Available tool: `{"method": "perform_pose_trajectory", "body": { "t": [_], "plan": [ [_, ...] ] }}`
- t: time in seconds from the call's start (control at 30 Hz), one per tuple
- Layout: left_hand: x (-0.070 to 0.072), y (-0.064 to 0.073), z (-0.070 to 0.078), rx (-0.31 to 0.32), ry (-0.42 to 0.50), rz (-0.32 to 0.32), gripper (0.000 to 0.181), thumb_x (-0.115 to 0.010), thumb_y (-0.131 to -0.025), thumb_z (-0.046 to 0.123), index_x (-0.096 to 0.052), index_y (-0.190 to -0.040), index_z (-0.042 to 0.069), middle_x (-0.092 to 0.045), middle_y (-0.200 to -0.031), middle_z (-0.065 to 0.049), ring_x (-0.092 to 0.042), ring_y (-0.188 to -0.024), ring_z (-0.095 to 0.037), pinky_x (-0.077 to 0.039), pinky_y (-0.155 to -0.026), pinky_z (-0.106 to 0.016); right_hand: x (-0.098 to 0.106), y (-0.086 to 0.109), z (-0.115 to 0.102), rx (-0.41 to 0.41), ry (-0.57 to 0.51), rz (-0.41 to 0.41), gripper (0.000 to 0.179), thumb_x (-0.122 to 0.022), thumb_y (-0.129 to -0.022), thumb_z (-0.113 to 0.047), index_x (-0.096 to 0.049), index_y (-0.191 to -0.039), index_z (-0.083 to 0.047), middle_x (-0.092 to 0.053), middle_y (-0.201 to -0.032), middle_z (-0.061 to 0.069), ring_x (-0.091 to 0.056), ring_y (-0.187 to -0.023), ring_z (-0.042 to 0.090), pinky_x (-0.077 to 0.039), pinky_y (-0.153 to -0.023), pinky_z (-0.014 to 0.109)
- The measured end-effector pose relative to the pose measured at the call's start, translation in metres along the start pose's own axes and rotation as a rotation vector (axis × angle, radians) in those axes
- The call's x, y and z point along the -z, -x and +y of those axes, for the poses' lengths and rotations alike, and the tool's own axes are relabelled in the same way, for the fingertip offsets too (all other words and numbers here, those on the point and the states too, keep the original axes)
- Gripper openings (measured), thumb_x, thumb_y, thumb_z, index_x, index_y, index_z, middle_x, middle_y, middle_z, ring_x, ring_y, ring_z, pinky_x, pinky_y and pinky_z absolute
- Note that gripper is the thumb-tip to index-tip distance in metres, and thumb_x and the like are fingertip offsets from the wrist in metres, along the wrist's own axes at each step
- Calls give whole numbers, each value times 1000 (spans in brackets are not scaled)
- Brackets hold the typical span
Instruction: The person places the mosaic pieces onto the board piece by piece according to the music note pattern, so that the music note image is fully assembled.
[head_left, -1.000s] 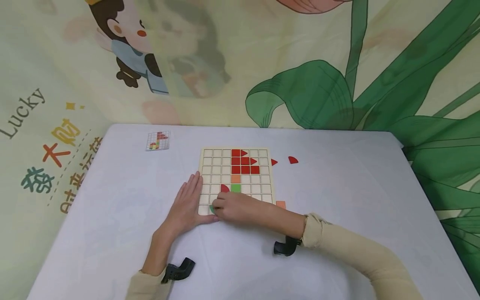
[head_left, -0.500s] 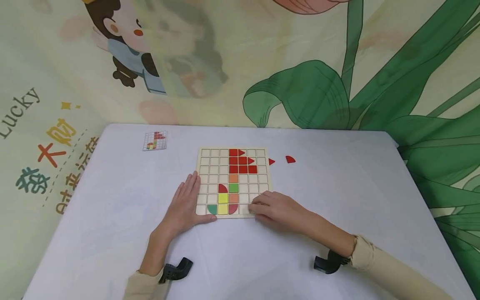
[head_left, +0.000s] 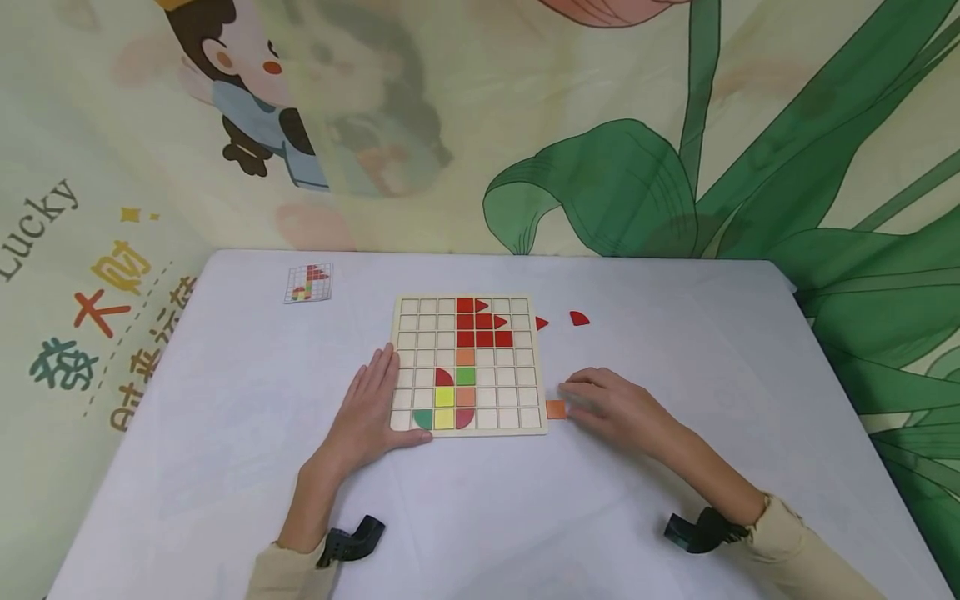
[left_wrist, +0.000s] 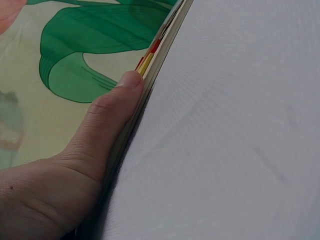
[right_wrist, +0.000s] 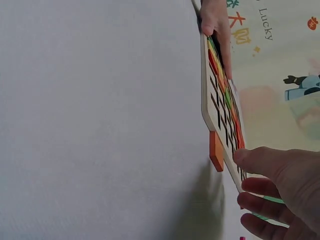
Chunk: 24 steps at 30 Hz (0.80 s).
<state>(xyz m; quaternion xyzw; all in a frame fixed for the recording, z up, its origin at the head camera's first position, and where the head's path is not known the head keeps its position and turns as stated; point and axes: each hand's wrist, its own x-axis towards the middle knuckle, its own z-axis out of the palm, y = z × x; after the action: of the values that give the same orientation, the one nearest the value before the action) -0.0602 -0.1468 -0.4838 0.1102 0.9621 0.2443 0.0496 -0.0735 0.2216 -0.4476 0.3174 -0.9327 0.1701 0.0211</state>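
A square wooden grid board (head_left: 510,377) lies on the white table, with coloured tiles in some of its cells. My left hand (head_left: 365,417) rests flat with its fingers along the board's left edge and its thumb at the near edge, beside a green quarter-round tile (head_left: 423,418). To the right of the board, my right hand (head_left: 618,408) hovers with loosely bent fingers and holds nothing. Its fingertips are close to an orange square tile (head_left: 555,409), which lies against the board's right edge. In the right wrist view, this orange tile (right_wrist: 216,151) stands clear of the thumb.
A red triangle tile (head_left: 542,323) lies at the board's right edge, and a red quarter-round tile (head_left: 579,318) farther right. At the back left is a small printed pattern card (head_left: 308,283). A patterned cloth (head_left: 420,225) hangs behind the table.
My right hand has left the green quarter-round tile in the board's near-left part and moved right, past the board's edge. My left hand stays in place.
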Motion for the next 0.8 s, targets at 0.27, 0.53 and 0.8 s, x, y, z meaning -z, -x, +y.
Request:
{"method": "perform_pose_trajectory", "body": {
  "t": [0.27,0.53,0.8],
  "plan": [
    [0,-1,0,-2,-5,3,124,-83,-67,52,-13,-155,1,-8,-164,-16,-6,-152,-33,-13,-123,-52,-19,2,-5,102,-11,94,26,-83,-74,-13,-78,-99,-17,-69,-103,-1,-62,-96,14,-57,-74,23],
    [0,-2,1,-7,-7,-8,123,-82,-68,53,-12,-155,1,-7,-164,-15,-5,-152,-33,-13,-123,-52,-22,-1,7,204,-27,184,28,-86,-69,-13,-77,-96,-17,-68,-96,-4,-61,-91,10,-55,-73,19],
    [-1,-1,-1,-10,-12,5,124,-83,-66,52,-12,-154,0,-8,-164,-17,-6,-152,-34,-14,-123,-53,-8,-26,2,330,-167,287,36,-83,-68,-3,-75,-102,-12,-66,-96,0,-61,-87,10,-52,-72,13]
  ]
}}
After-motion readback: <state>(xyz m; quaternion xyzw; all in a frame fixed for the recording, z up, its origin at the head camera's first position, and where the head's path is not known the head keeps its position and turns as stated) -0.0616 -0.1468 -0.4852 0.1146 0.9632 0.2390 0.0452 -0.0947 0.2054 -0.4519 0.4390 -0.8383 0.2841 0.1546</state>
